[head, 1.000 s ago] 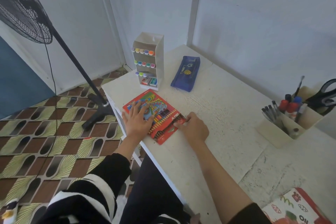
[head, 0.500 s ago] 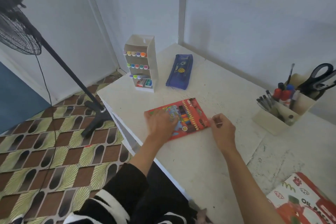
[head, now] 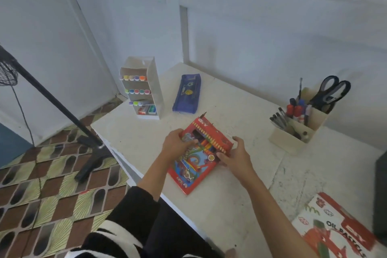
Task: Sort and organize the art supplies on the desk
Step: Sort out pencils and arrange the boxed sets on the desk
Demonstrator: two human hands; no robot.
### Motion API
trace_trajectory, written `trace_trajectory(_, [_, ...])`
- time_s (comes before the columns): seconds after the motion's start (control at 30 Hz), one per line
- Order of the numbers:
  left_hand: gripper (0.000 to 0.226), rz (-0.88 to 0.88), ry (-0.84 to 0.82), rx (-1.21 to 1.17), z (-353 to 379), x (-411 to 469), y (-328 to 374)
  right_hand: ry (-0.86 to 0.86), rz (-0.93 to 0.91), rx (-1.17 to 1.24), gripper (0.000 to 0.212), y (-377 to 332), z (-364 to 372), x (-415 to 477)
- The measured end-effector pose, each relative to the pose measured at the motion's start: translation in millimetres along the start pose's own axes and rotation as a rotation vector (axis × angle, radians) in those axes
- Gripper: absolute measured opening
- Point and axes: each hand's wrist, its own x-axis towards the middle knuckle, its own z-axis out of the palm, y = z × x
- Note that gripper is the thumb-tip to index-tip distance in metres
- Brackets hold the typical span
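A red box of coloured pencils (head: 194, 172) lies on the white desk (head: 234, 211) near its middle, its long side pointing away from me. Pencil tips stick out of its far end. My left hand (head: 178, 144) grips the box's left edge, fingers curled over the top. My right hand (head: 234, 154) holds the right edge, thumb on the front face.
A white marker rack (head: 144, 88) and a blue pencil case (head: 187, 94) stand at the back left. A cream holder (head: 293, 130) with pens, glue and scissors (head: 330, 94) sits at the right. An oil pastel box (head: 339, 230) lies front right. A fan stand (head: 62, 109) is on the floor.
The pencil box has been slid rightward from the desk's left edge and turned lengthwise. Both hands now grasp its sides instead of lying flat on it.
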Motion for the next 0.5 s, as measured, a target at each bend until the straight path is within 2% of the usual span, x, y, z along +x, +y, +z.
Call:
trace_trajectory(0.07, [0.023, 0.086, 0.026, -0.154, -1, -6, 17, 0.037, -0.097, 0.043, 0.067, -13, -5, -2])
trace_trajectory(0.17, [0.021, 0.188, 0.045, -0.42, -1, -13, 41, 0.121, -0.312, 0.178, 0.058, -40, -17, -4])
trace_trajectory(0.27, [0.021, 0.311, -0.028, -0.58, 0, -20, 56, 0.168, -0.456, 0.119, 0.055, -64, -30, -6])
trace_trajectory(0.37, [0.02, 0.337, -0.067, -0.59, 4, -27, 58, 0.159, -0.518, 0.019, 0.055, -67, -38, -11])
trace_trajectory(0.5, [0.017, 0.338, 0.006, -0.477, 8, -32, 52, 0.126, -0.544, 0.009, 0.051, -52, -40, -19])
